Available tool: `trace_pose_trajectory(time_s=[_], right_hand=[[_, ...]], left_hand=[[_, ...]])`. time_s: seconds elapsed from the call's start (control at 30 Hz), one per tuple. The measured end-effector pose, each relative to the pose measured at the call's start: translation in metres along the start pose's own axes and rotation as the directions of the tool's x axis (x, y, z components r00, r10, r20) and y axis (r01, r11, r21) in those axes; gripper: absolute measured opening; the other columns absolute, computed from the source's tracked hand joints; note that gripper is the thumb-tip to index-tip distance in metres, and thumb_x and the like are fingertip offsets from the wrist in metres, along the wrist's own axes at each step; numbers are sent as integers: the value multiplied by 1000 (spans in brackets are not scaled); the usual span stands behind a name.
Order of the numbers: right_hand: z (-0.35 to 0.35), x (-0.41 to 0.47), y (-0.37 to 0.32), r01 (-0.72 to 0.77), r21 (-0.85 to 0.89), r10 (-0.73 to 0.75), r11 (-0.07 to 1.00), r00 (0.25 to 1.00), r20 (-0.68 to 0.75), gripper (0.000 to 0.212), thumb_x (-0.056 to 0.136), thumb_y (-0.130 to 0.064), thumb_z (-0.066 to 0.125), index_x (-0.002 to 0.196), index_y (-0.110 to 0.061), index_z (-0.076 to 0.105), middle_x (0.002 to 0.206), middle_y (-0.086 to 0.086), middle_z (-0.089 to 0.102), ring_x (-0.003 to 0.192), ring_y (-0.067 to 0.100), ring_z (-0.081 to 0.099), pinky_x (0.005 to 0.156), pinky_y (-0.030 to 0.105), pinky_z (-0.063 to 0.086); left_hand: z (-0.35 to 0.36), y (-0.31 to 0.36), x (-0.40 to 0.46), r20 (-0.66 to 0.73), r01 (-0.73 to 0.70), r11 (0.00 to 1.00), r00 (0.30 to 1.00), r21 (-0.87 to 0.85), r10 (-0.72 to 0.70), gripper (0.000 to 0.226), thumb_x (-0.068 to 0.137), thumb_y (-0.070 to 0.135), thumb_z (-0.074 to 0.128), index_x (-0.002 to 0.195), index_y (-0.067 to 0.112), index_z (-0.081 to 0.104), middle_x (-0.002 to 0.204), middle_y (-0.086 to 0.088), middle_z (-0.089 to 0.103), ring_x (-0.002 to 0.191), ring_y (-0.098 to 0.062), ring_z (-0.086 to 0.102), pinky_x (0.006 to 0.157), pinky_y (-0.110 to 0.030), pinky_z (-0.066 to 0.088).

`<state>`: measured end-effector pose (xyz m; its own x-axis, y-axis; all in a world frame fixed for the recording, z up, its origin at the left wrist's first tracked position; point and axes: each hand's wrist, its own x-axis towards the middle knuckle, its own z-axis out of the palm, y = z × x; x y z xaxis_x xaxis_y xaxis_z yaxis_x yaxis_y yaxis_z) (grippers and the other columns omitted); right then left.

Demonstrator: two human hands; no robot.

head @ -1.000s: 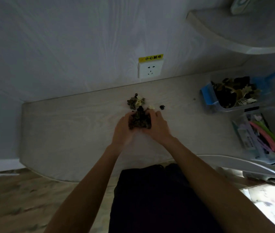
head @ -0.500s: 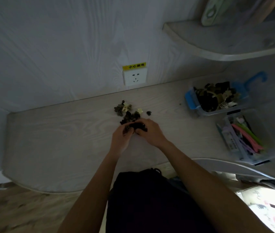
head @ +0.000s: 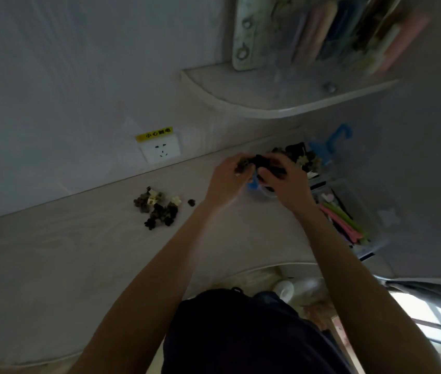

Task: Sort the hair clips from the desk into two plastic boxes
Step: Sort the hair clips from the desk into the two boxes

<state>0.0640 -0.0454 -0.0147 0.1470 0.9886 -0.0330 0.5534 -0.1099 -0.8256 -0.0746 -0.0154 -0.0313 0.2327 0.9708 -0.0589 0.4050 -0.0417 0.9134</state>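
Note:
A small heap of dark and cream hair clips lies on the pale desk below the wall socket. My left hand and my right hand are raised together, cupped around a bunch of dark hair clips. They hover just over the near end of the blue-trimmed plastic box, which holds dark and cream clips. A second clear plastic box to the right holds long pink, green and purple clips.
A wall socket with a yellow label sits behind the desk. A curved shelf with books juts out above the boxes. One stray dark clip lies right of the heap. A white bottle lies below the desk's front edge.
Both hands lifted a bunch of dark clips off the heap and carried it right and back, to above the blue-trimmed box. The view swung left and upward.

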Motion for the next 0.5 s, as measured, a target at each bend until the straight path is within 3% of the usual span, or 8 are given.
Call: trace_pose_trajectory(time_s=[0.1, 0.17, 0.23, 0.3, 0.37, 0.5], right_hand=[[-14, 33, 12, -30, -188, 30, 982, 1000, 0, 28, 93, -19, 53, 117, -7, 57, 112, 15, 64, 99, 28, 59, 84, 29, 44], [-16, 49, 19, -57, -283, 69, 957, 997, 35, 33, 93, -24, 51, 122, -9, 55, 117, 14, 64, 103, 28, 61, 83, 25, 43], [-22, 55, 23, -92, -264, 109, 960, 993, 48, 43, 90, -28, 56, 129, -10, 50, 123, 14, 61, 106, 29, 61, 90, 32, 49], [-25, 55, 26, -102, -280, 114, 954, 993, 25, 51, 87, -25, 61, 133, -9, 45, 128, 15, 58, 113, 30, 57, 95, 35, 46], [-26, 51, 28, -84, -298, 83, 951, 996, -16, 46, 85, -18, 62, 129, -8, 49, 124, 15, 60, 113, 30, 57, 93, 30, 44], [-21, 33, 30, -24, -280, -5, 960, 995, -102, 30, 86, -10, 60, 115, -5, 60, 114, 17, 64, 105, 29, 60, 89, 30, 47]], left_hand=[[25, 16, 33, 25, 66, 997, 997, 39, -67, 31, 90, 21, 51, 117, 6, 57, 112, -16, 65, 103, -29, 62, 92, -35, 47], [36, 19, 44, 5, 93, 989, 996, 111, -94, 34, 89, 24, 54, 118, 6, 54, 115, -15, 63, 108, -27, 58, 85, -27, 41], [43, 24, 48, 29, 59, 990, 998, 125, -63, 33, 88, 24, 53, 114, 4, 55, 111, -15, 64, 105, -28, 59, 76, -25, 38], [45, 24, 45, 68, 54, 988, 996, 145, -64, 38, 91, 19, 47, 126, 5, 49, 124, -16, 59, 114, -28, 54, 87, -27, 39], [46, 14, 42, 75, 23, 982, 996, 188, -38, 39, 93, 12, 43, 132, 9, 45, 131, -14, 55, 120, -27, 51, 97, -29, 38], [42, 4, 27, 68, -90, 983, 994, 157, 80, 37, 95, 11, 43, 131, 10, 49, 128, -11, 58, 116, -22, 54, 93, -15, 34]])
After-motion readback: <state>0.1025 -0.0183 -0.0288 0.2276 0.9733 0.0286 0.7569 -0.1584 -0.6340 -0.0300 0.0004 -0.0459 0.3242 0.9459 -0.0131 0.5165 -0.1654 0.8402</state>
